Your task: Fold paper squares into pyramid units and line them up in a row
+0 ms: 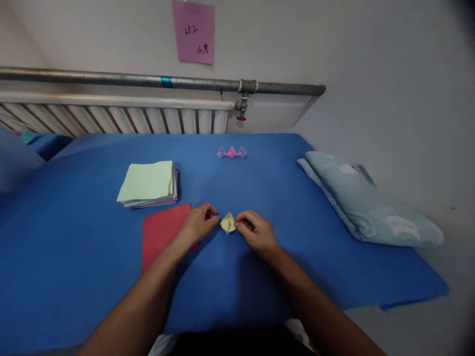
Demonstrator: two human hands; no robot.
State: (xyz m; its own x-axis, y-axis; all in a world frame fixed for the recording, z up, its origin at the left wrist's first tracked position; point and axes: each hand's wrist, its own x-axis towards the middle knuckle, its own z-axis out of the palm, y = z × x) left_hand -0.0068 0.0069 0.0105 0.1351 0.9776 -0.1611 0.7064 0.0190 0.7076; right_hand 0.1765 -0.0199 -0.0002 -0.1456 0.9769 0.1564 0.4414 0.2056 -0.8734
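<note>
A small folded yellow paper boat (228,224) stands on the blue sheet (260,183) between my two hands, its middle peak pointing up. My right hand (258,232) pinches its right-hand corner between thumb and forefinger. Just off the left corner is my left hand (200,222), its fingers curled in with nothing visible in them. The left wrist lies over a red sheet of paper (159,232), covering part of it. Farther back, two purple folded paper boats (221,152) and a pink paper boat (232,152) sit in a row.
A stack of coloured paper (148,183), pale green on top, lies at the left. On the right is a folded light-blue blanket (356,198) by the wall. Behind the bed run a radiator (122,118) and a metal pipe (200,83); a pink note (195,32) hangs above.
</note>
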